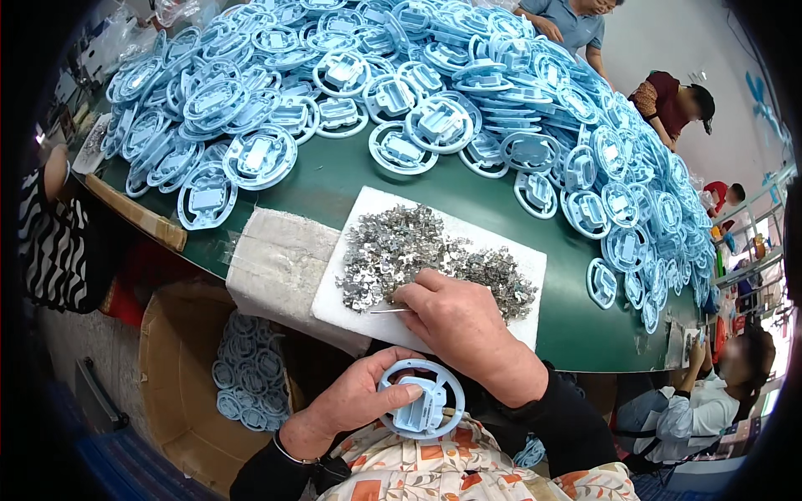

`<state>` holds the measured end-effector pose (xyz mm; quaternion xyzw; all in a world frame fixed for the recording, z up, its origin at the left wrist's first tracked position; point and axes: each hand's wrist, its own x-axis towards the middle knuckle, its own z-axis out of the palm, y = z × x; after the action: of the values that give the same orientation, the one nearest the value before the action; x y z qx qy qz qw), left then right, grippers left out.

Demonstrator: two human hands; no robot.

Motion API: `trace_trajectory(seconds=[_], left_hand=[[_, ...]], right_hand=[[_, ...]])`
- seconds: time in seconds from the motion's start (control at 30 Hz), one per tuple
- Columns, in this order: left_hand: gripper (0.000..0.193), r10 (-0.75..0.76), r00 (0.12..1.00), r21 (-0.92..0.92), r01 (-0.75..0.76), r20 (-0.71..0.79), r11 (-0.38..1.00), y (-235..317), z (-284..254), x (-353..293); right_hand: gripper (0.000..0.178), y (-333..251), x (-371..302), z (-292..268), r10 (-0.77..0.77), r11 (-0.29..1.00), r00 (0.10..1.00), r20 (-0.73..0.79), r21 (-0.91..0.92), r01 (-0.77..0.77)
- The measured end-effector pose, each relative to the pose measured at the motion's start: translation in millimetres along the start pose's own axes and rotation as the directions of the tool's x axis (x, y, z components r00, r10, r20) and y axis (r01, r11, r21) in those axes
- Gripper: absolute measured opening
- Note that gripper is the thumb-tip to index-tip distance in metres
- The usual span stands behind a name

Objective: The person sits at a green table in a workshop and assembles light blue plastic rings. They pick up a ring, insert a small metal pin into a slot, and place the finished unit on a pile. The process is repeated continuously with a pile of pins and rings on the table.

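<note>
My left hand (355,397) is closed around a light blue plastic wheel-shaped part (455,401), held in front of my lap. Its thumb lies across the boxy middle of the part. Over the near edge of a white foam board (338,288), my right hand (459,317) is closed with its fingers pinched together. A thin, pale, rod-like tool (386,311) sticks out to the left from those fingers; its exact kind cannot be made out. Small silvery metal pieces (388,250) lie heaped on the board, right beside the right hand's fingertips.
A big heap of similar blue parts (443,121) covers the far side of the green table (313,188). A cardboard box (171,376) with more blue parts stands low at left. A pale wrapped block (276,263) adjoins the board. Several people sit or stand around the table.
</note>
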<state>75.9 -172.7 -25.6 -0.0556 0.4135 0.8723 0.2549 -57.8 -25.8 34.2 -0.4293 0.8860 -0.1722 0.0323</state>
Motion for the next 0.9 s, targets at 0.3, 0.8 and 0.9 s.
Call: trace_trajectory(seconds=[0.3, 0.8, 0.9], left_hand=[[0.039, -0.007, 0.998, 0.063, 0.011, -0.07, 0.998, 6.0, 6.1, 1.2], [0.035, 0.096, 0.979, 0.213, -0.057, -0.178, 0.975, 13.0, 46.8, 21.3], [0.035, 0.132, 0.981, 0.37, -0.071, -0.143, 0.926, 14.6, 55.1, 33.4]], right_hand=[[0.008, 1.7, -2.2, -9.7, -0.07, 0.997, 0.998, 0.009, 0.013, 0.07], [0.013, 24.0, -95.4, -50.7, 0.239, 0.528, 0.952, 0.193, 0.797, -0.294], [0.013, 21.1, -104.7, -52.1, 0.23, 0.601, 0.963, 0.143, 0.757, -0.256]])
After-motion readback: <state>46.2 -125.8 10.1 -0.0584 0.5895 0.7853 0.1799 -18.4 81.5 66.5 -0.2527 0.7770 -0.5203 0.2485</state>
